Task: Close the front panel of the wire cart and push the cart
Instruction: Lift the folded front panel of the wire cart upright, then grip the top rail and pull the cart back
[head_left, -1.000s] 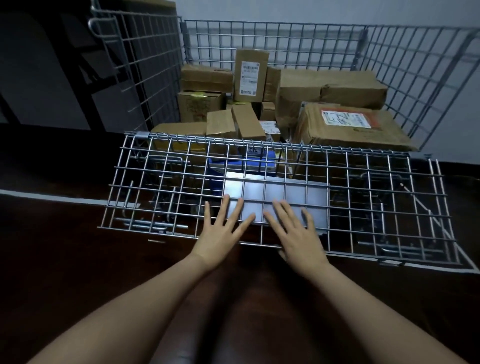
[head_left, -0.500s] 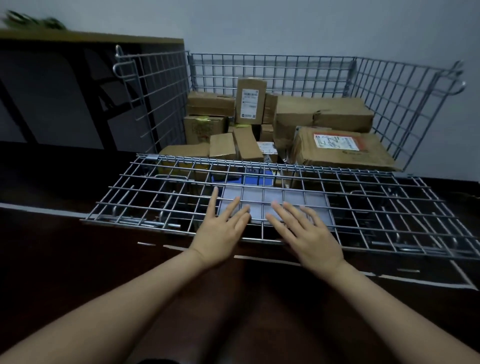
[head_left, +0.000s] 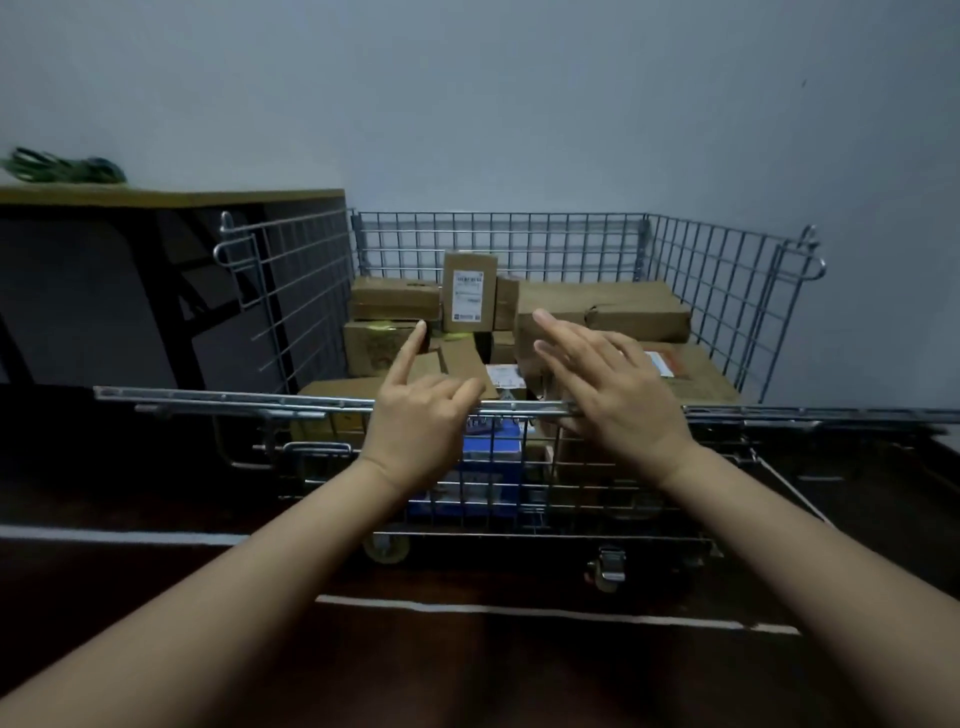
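The wire cart (head_left: 727, 291) stands ahead of me against a grey wall, loaded with brown cardboard boxes (head_left: 602, 312). Its hinged front panel (head_left: 234, 400) is swung up, and I see it almost edge-on as a bright rail across the cart's front. My left hand (head_left: 415, 421) is at that top rail, index finger pointing up and the other fingers curled at the wire. My right hand (head_left: 618, 395) presses on the same rail just to the right, fingers spread. The panel's latches at the cart's corners are too dim to judge.
A dark table with a wooden top (head_left: 156, 197) stands close to the cart's left side, with green cord (head_left: 62, 169) on it. Casters (head_left: 387, 548) show under the cart. A white line (head_left: 519, 610) crosses the dark floor between me and the cart.
The front panel has swung up from lying nearly flat toward me to nearly upright. Both hands rose with it, from under its near edge to its top rail.
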